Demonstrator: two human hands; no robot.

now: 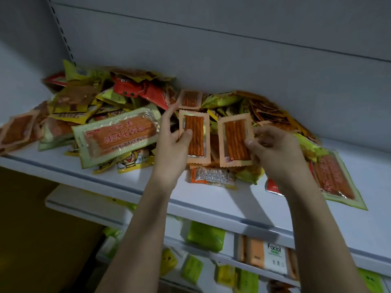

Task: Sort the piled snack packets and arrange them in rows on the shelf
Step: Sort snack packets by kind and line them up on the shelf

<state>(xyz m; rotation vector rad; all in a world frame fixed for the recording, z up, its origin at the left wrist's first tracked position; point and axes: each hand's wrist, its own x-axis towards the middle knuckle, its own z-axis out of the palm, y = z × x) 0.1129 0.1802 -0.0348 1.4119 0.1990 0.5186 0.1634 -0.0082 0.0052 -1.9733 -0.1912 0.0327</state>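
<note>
Each hand holds one small orange-bordered stick-snack packet above the pile point(131, 115), which sprawls along the back of the shelf point(211, 199). The left hand point(171, 144) pinches its packet point(194, 137) by the left edge; the right hand point(275, 151) grips a matching one point(235, 139) at its right edge. Best to lay the pair together, edges squared (same way up), then start a row on the bare strip along the shelf's front edge.

Facial tissue packs point(273, 255) on lower shelf point(211, 253)
</note>
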